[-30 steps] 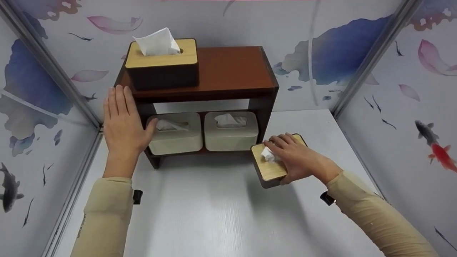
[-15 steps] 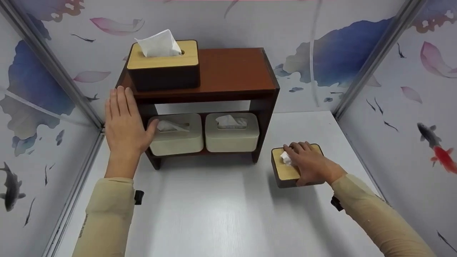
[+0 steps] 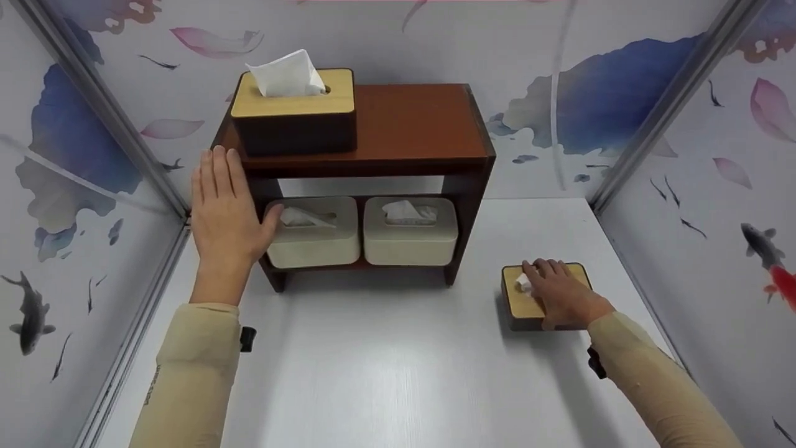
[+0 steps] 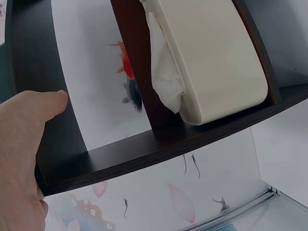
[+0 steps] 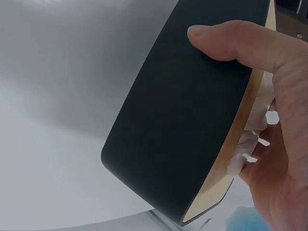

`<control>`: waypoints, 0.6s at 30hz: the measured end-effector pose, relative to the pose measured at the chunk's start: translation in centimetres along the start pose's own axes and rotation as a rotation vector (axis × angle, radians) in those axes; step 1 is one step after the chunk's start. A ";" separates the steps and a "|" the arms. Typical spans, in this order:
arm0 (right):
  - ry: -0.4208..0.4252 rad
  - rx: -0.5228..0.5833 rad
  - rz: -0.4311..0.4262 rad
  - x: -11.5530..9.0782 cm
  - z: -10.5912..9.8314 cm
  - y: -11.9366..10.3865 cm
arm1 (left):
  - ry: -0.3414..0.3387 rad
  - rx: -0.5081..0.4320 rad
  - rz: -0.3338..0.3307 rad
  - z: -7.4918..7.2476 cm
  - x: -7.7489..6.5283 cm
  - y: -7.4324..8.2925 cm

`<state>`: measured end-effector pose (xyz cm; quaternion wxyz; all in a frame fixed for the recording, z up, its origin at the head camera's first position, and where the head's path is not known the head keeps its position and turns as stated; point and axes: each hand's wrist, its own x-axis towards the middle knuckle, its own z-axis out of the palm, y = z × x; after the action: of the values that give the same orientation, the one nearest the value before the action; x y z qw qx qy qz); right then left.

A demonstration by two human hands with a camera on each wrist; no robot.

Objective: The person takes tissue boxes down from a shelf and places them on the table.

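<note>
Tissue box right of shelf

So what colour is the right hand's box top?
The top is yellowish tan, clearest in the head view.

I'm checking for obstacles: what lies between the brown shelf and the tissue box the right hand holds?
In the head view, only bare white tabletop shows between the brown shelf and the tissue box in the right hand.

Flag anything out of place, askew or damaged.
The dark rectangular tissue box with a wood-look lid in the right hand stands out: it is off the brown wooden shelf where three other boxes sit, and its white tissue looks crumpled against the hand. No damage shows.
</note>
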<state>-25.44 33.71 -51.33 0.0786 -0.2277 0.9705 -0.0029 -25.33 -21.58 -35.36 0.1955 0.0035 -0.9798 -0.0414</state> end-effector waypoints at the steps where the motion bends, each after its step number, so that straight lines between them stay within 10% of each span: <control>1: -0.010 0.013 0.011 0.0 0.1 0.3 | 0.004 -0.001 0.000 0.0 0.0 0.0; 18: -0.120 0.115 0.185 -0.1 2.4 4.8 | 0.012 0.036 -0.016 0.3 0.0 0.2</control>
<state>-27.12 38.15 -53.86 0.1493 -0.1322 0.9792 -0.0377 -25.46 -21.39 -35.61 0.2008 0.0151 -0.9792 -0.0253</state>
